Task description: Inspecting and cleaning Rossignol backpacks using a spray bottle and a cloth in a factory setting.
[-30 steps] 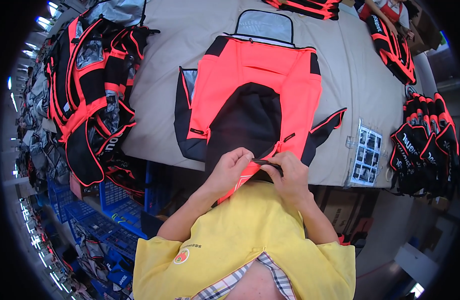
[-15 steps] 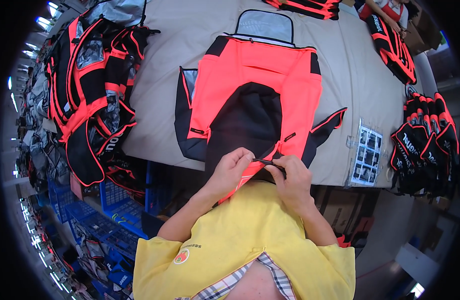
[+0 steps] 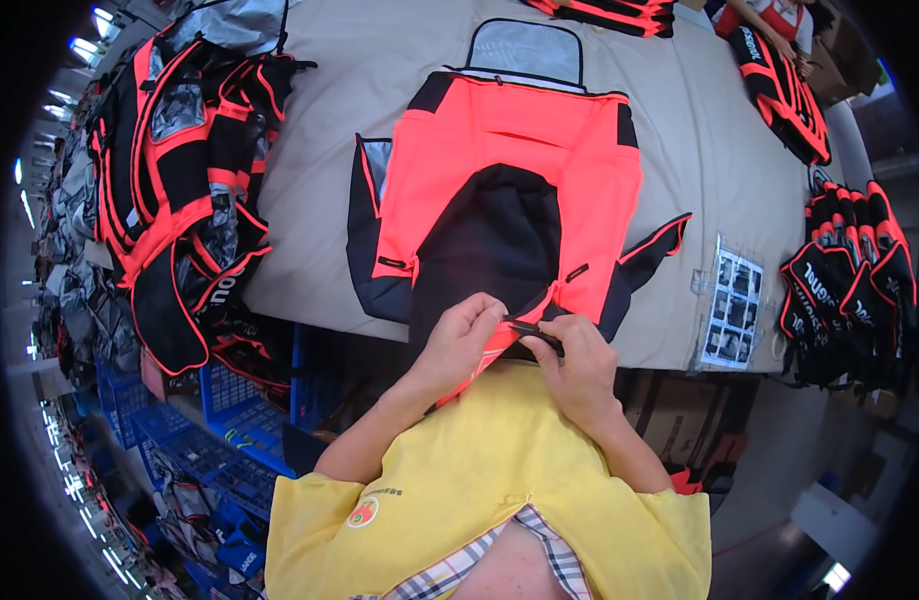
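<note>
A coral and black bag (image 3: 509, 130) lies flat on the table in front of me, its grey-lined top flap (image 3: 527, 52) folded out at the far end. My left hand (image 3: 464, 335) is closed in a pinch on the coral-edged black panel at the bag's near end. Just to its right, my right hand (image 3: 579, 355) is closed around a small dark tool (image 3: 527, 328), whose slim tip meets the edge by my left fingertips. It resembles thread snips, but the fingers cover most of it. Two short black zip pulls rest on the bag's coral sides.
Beige cloth covers the table (image 3: 329, 200). Similar bags are heaped at the left (image 3: 179, 180), and more hang at the right (image 3: 849, 290). A clear pouch of small dark parts (image 3: 734, 310) lies by the right edge. Blue crates (image 3: 229, 400) stand below left. Another person's arm (image 3: 769, 30) shows far right.
My right hand has shifted slightly left and turned, showing more of the dark tool's tip against the edge. My left hand keeps its pinch, and the bag stays in place.
</note>
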Tool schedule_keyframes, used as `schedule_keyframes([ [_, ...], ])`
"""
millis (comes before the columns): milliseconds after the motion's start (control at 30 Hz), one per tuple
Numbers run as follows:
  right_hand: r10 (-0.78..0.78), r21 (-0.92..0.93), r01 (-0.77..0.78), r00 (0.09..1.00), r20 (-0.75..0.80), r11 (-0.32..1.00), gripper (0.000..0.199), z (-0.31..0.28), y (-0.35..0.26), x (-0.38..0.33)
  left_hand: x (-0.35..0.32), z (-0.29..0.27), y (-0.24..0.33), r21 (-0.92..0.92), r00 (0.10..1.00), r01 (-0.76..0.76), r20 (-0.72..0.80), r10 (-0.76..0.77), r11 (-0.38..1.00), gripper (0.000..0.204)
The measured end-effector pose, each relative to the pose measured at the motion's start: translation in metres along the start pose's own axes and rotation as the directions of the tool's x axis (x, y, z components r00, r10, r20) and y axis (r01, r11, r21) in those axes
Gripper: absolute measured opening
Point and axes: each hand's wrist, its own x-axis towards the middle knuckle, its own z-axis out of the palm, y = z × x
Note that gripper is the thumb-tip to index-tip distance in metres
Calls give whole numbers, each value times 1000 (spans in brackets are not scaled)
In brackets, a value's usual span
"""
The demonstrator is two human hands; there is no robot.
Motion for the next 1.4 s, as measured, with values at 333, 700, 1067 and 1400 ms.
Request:
schedule_keyframes([
  [333, 58, 80, -58, 998, 3, 995, 29, 6, -4, -4, 1, -1, -5, 26, 999, -28, -22, 28, 999, 25],
  [700, 53, 64, -53, 999, 14, 997, 28, 8, -6, -5, 1, 0, -9, 70, 997, -54, -53, 58, 996, 25],
  [1067, 133, 25, -132, 990, -37, 991, 29, 0, -8, -20, -2, 3, 0, 134, 994, -65, -78, 76, 989, 23],
  [1400, 276, 202, -264, 961, -34, 943, 23, 11, 5, -23, -2, 0, -3, 117, 995, -62, -74, 71, 991, 22],
])
